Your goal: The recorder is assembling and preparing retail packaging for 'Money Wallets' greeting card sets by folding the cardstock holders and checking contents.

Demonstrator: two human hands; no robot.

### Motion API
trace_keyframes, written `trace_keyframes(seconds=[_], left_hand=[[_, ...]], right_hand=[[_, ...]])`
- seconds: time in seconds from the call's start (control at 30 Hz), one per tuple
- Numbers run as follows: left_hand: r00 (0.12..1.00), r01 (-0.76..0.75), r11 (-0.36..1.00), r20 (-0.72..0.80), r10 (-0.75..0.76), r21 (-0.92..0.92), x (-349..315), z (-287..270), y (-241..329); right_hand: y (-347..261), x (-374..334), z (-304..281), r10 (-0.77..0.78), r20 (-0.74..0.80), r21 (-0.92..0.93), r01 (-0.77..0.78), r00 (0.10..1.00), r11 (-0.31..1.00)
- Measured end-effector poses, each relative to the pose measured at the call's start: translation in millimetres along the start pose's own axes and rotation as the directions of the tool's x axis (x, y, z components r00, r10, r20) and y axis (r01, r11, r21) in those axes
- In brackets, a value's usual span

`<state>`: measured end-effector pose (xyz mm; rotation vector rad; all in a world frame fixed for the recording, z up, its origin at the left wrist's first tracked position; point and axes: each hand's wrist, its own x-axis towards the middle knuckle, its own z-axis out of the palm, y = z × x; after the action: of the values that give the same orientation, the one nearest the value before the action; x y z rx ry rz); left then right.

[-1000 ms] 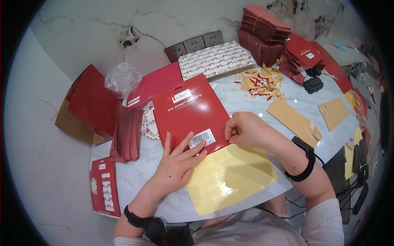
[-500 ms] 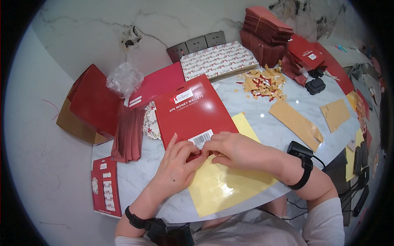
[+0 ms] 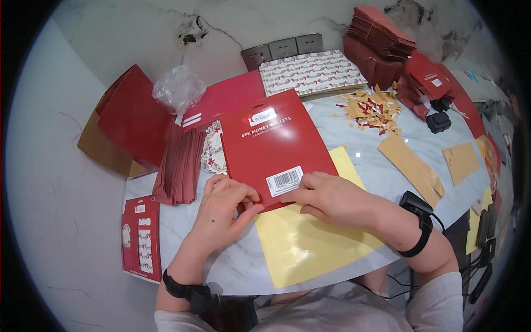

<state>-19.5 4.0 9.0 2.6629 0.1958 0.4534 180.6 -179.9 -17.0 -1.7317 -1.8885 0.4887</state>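
Note:
A flat red cardboard packet (image 3: 279, 144) with a white barcode label lies in front of me, its lower edge toward me. My left hand (image 3: 224, 209) has its fingers curled, with thumb and index finger pinching the packet's lower left corner. My right hand (image 3: 332, 196) rests on the lower edge farther right, index finger pressed below the barcode and the other fingers bent. A yellow sheet (image 3: 326, 243) with round clear stickers lies partly under the packet and below my right hand. My fingertips partly hide the packet's lower edge.
Left stand an opened red box (image 3: 130, 119), a stack of dark red envelopes (image 3: 178, 166) and a windowed red packet (image 3: 142, 235). Behind are crumpled clear plastic (image 3: 178, 88), a patterned stack (image 3: 312, 72) and banded red bundles (image 3: 380, 36). Paper scraps (image 3: 376, 110) and tan strips (image 3: 412, 169) lie right.
My hands have moved apart along the packet's lower edge; their fingertips were together at its middle before. The view has shifted slightly, and more of the barcode shows.

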Motion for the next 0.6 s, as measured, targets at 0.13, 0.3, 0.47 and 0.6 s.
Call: trace_keyframes(seconds=[0.13,0.3,0.47,0.6], left_hand=[[1.0,0.003,0.997,0.014,-0.004,0.074,-0.9,-1.4,1.7],[0.999,0.003,0.988,0.031,-0.008,0.153,0.6,1.8,1.9],[0.998,-0.047,0.949,-0.036,0.061,0.312,1.2,4.1,-2.2],[0.997,-0.062,0.911,-0.015,0.074,0.408,-1.2,2.5,-5.5]], right_hand=[[2.4,-0.7,2.7,-0.053,-0.012,-0.067,0.052,0.999,0.996],[4.3,-2.5,4.8,-0.042,-0.036,-0.046,0.04,0.998,0.998],[4.4,-3.8,4.9,-0.086,-0.078,-0.069,0.08,0.993,0.994],[0.4,-3.6,2.5,-0.096,-0.077,-0.081,0.089,0.992,0.993]])
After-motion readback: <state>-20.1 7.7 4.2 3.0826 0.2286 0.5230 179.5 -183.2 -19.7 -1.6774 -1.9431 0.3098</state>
